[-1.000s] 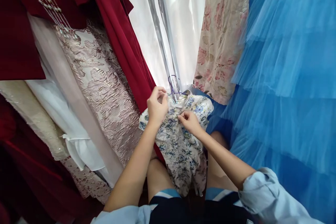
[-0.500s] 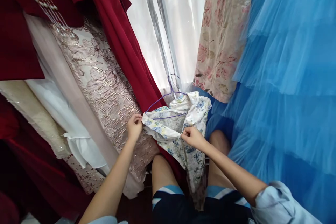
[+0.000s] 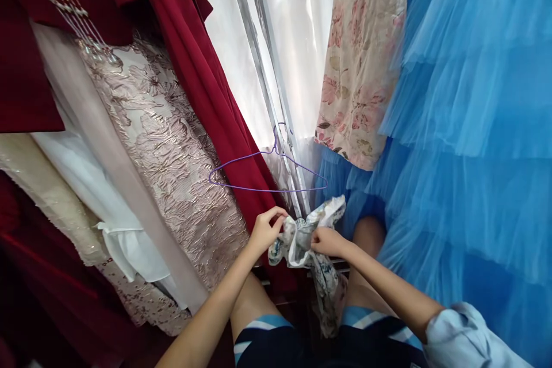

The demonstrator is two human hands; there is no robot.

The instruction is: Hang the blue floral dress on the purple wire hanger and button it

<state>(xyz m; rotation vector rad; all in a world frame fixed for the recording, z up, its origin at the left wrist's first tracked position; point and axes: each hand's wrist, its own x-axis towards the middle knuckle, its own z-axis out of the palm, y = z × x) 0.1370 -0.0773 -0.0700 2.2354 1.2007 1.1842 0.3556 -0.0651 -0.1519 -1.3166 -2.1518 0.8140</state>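
A white garment with blue and yellow flowers (image 3: 328, 282) hangs bunched between my two hands, its lower end dangling between my knees. My left hand (image 3: 266, 234) pinches its left edge with thumb and fingers. On the other side of the gathered opening, my right hand (image 3: 330, 241) is closed on the cloth, fingers partly hidden. Just above, a bare purple wire hanger (image 3: 269, 190) hangs in front of a metal pole, apart from the garment and from both hands.
Two metal poles (image 3: 259, 69) stand before a white curtain (image 3: 297, 29). Dark red clothing (image 3: 194, 63) and a pinkish brocade dress (image 3: 168, 144) hang at left. To the right are a beige floral dress (image 3: 357, 69) and a tiered blue tulle gown (image 3: 466, 115).
The flowered garment has come off the purple hanger and dropped lower, now bunched up. My left hand has moved right and down, closer to my right hand, which sits slightly lower.
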